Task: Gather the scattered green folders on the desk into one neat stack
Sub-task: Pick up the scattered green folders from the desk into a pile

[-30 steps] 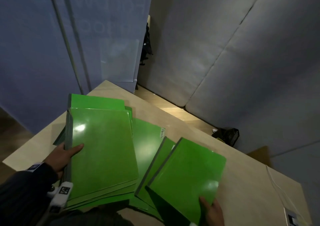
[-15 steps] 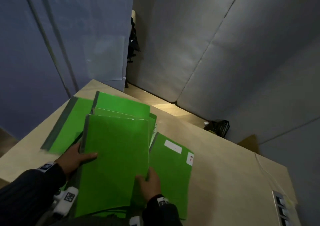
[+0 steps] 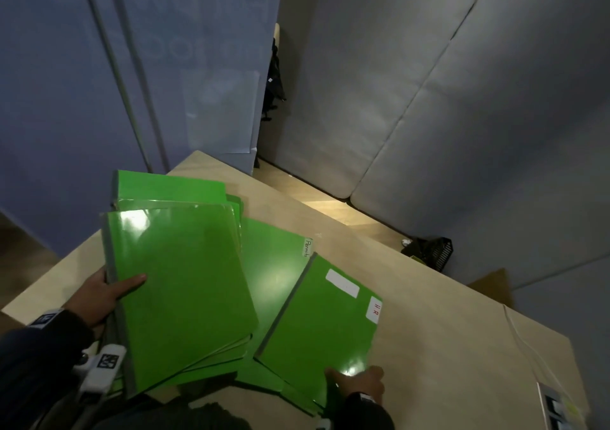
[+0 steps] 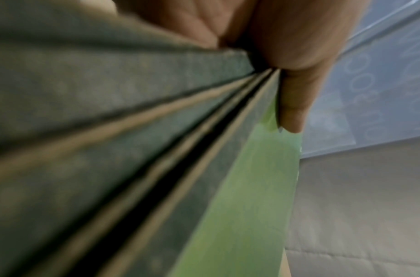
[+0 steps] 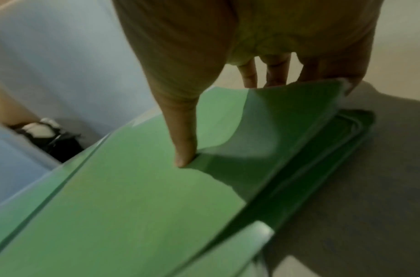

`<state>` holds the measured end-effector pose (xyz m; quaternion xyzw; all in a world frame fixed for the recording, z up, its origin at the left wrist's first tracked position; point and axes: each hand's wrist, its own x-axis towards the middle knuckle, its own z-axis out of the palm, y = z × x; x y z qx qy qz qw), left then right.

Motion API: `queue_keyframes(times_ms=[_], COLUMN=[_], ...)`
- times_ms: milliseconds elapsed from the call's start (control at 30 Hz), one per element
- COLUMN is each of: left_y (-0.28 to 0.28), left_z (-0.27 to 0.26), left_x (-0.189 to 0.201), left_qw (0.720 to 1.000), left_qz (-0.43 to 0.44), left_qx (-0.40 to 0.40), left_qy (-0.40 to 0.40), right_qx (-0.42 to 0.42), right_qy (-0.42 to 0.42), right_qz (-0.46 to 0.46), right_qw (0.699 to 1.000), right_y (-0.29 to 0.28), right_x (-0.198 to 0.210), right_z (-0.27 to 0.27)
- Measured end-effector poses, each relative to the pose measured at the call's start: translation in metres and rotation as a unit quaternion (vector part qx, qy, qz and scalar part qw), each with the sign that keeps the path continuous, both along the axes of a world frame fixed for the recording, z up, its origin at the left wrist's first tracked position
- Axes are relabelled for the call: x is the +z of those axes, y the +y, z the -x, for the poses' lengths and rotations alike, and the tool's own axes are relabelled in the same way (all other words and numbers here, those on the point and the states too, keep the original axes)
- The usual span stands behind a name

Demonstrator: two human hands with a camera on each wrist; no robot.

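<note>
Right hand point(image 3: 358, 385): now gripping the near corner of the labelled folder point(image 3: 325, 324), thumb on top, having released the stack.
Left hand point(image 3: 102, 294): fingers clamping the stack point(image 3: 178, 297) spine, near left on counter point(image 3: 429, 347).
Meaning: labelled folder likely joining next.

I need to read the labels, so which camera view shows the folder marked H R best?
The head view: the HR folder lies face up with its white label and red letters legible, right hand pinching its near corner. The right wrist view shows only its blurred green cover, no label. The left wrist view doesn't show it.
</note>
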<state>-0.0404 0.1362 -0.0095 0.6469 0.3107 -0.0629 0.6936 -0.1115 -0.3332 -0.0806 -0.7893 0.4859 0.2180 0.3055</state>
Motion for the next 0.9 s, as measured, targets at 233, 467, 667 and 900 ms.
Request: queue_keyframes(times_ms=[233, 467, 667, 900], left_y=[0.016, 0.030, -0.011, -0.030], left_z=[0.006, 0.010, 0.001, -0.001], left_x=[0.005, -0.026, 0.010, 0.015], left_qw=[0.999, 1.000, 0.994, 0.997], left_qz=[-0.015, -0.002, -0.071, -0.017], left_qx=[0.018, -0.009, -0.076, -0.073], left_qy=[-0.024, -0.005, -0.024, -0.023], right_qx=[-0.106, -0.125, 0.005, 0.156], right_qy=[-0.212, -0.355, -0.318, -0.282], right_qz=[-0.114, -0.289, -0.291, -0.222], right_qw=[0.965, 0.880, 0.902, 0.920], right_y=[-0.044, -0.032, 0.046, 0.161], right_x=[0.043, 0.102, 0.085, 0.056], right_z=[0.004, -0.005, -0.039, -0.059])
